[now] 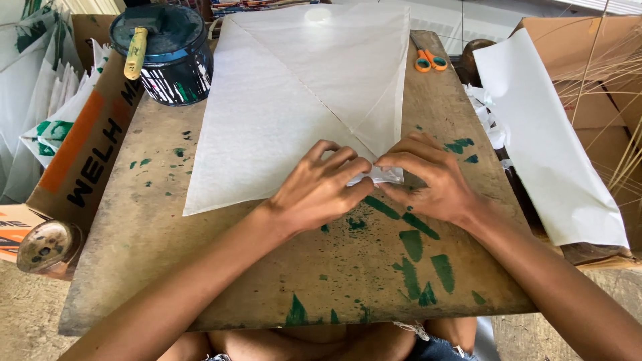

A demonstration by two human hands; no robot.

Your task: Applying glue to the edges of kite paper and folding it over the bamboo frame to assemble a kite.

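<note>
Wooden board (200,267): worn work surface, nearest the viewer, marked with green paint smears, thickest near its front right.

Left hand (317,190): fingers curled narrow, tips pressed down on the near corner of the white paper sheet (281,107), thumb tucked under toward the other hand.

Right hand (428,180): fingers likewise bent close together, pinching a small crumpled fold of the same corner against the board; fingertips of the two hands almost meet.

White paper sheet: thin, translucent, kite-shaped, lying flat on the board. Its near corner sits directly beneath and between both hands; the body spreads away from them toward the far edge. Long axis runs from the hands up to the far end of the board; a crease runs diagonally toward the held corner.

Paint tin (167,57): dark, round, far left corner, a brush with a yellow handle (136,52) laid across its lid.

Scissors (428,60): orange handles, far right edge.

Loose white sheet (542,140): off the board, right side.
</note>
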